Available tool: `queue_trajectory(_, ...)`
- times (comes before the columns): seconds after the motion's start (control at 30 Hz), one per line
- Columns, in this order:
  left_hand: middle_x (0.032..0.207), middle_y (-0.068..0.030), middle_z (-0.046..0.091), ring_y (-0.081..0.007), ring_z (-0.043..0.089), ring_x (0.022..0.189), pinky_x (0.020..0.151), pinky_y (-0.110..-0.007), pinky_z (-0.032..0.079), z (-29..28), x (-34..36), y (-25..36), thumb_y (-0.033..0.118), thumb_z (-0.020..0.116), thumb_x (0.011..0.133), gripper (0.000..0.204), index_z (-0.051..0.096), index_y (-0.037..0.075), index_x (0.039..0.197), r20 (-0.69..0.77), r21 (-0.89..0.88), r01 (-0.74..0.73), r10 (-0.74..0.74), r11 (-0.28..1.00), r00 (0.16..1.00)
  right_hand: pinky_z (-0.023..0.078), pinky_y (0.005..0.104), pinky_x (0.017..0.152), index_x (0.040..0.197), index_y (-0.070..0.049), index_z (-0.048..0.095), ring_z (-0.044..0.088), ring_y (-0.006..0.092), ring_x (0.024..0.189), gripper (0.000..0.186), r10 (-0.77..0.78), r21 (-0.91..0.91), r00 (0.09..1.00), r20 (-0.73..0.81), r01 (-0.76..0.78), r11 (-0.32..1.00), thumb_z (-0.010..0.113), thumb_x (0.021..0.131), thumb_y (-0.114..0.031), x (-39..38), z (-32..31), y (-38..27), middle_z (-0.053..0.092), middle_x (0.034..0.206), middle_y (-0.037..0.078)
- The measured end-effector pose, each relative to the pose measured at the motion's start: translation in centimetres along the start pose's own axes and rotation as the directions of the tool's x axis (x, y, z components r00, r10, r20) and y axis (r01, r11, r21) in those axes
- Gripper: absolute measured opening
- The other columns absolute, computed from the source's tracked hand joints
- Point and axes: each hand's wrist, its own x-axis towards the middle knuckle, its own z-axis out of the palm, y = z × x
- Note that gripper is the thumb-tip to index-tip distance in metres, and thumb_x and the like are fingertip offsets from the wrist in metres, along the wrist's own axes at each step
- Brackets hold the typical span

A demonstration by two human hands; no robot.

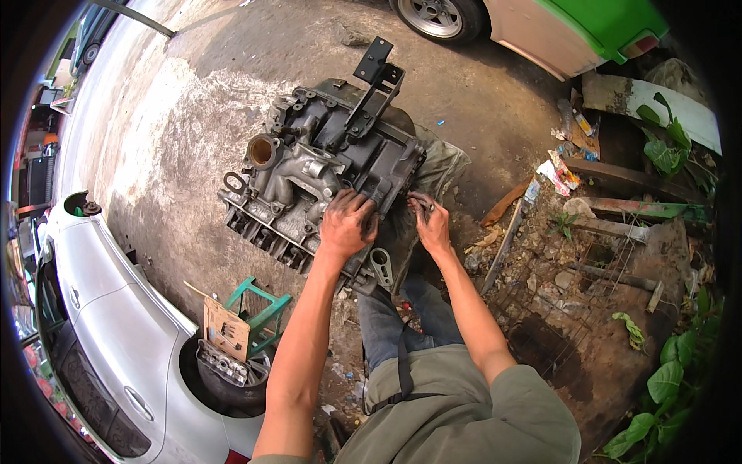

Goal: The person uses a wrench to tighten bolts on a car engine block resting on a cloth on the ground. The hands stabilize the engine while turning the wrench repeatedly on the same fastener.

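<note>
A greasy grey engine (309,166) lies on the ground in front of me, with a cast intake manifold (297,176) and a round brown opening on its upper side. A black metal bracket (376,97) sticks up from its far side. My left hand (349,223) rests on the engine's near part, fingers blackened and curled; what lies under them is hidden. At the engine's near right end, my right hand (430,223) has its fingers pinched together, and anything between them is too small to name. A flat metal lifting eye (381,266) shows just below my left hand.
On the left stands a silver car (124,309), with a green stool (259,313) and a cylinder head (232,363) on a tire beside it. A green-and-cream vehicle (541,35) is at the far right. Rubble, scrap wood and leafy plants (668,379) cover the right side.
</note>
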Motion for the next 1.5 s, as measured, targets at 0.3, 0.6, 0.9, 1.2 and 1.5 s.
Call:
queue_trajectory(0.3, 0.08, -0.0124, 0.062, -0.0362, 0.064, 0.086, 0.09, -0.045, 0.053, 0.0, 0.1, 0.1, 0.007, 0.071, 0.067, 0.014, 0.063, 0.005, 0.078, -0.004, -0.007, 0.003, -0.003, 1.0, 1.0, 0.056, 0.0364, 0.08, 0.117, 0.0, 0.068, 0.073, 0.0285, 0.095, 0.021, -0.002, 0.0, 0.999, -0.054, 0.002, 1.0, 0.063, 0.099, -0.009, -0.5, 0.7, 0.2, 0.072, 0.105, 0.019)
queue_trajectory(0.6, 0.08, -0.0126, 0.061, -0.0359, 0.063, 0.083, 0.089, -0.045, 0.053, 0.0, 0.2, 0.1, 0.007, 0.071, 0.067, 0.014, 0.062, 0.004, 0.078, -0.027, -0.008, -0.015, 0.014, 1.0, 1.0, 0.055, 0.0435, 0.08, 0.113, 0.004, 0.068, 0.068, 0.0393, 0.094, 0.024, -0.39, -0.306, 0.921, 0.012, 0.374, 0.875, 0.07, 0.09, -0.002, -0.4, 0.9, -0.6, 0.07, 0.103, 0.021)
queue_trajectory(0.9, 0.08, -0.013, 0.061, -0.0362, 0.063, 0.084, 0.089, -0.045, 0.053, 0.1, 0.3, 0.1, 0.008, 0.072, 0.067, 0.015, 0.062, 0.004, 0.078, -0.038, -0.02, -0.028, 0.027, 0.999, 0.999, 0.055, 0.0416, 0.074, 0.106, 0.006, 0.067, 0.069, 0.0327, 0.084, 0.016, -0.397, -0.283, 0.918, 0.004, 0.382, 0.88, 0.066, 0.094, -0.006, 1.0, 0.7, 0.2, 0.07, 0.094, 0.02)
queue_trajectory(1.2, 0.082, -0.0122, 0.063, -0.0367, 0.064, 0.088, 0.088, -0.045, 0.053, 0.1, 0.1, 0.1, 0.007, 0.072, 0.067, 0.016, 0.064, 0.004, 0.08, -0.039, -0.003, -0.013, 0.013, 1.0, 0.999, 0.051, 0.034, 0.059, 0.106, 0.002, 0.06, 0.065, 0.0242, 0.07, 0.024, 0.746, 0.759, 0.554, 0.368, -0.643, 0.103, 0.045, 0.107, -0.017, 5.2, 1.5, 6.9, 0.066, 0.08, 0.013)
queue_trajectory(1.5, 0.084, -0.0127, 0.064, -0.0372, 0.064, 0.089, 0.091, -0.045, 0.053, 0.1, 0.0, 0.0, 0.008, 0.073, 0.067, 0.016, 0.064, 0.004, 0.08, -0.021, -0.01, -0.01, 0.009, 1.0, 1.0, 0.054, 0.0342, 0.068, 0.108, 0.003, 0.061, 0.068, 0.024, 0.076, 0.03, 0.664, 0.83, 0.746, -0.05, -0.338, 0.443, 0.05, 0.108, -0.025, 0.8, 1.1, 6.9, 0.069, 0.087, 0.013)
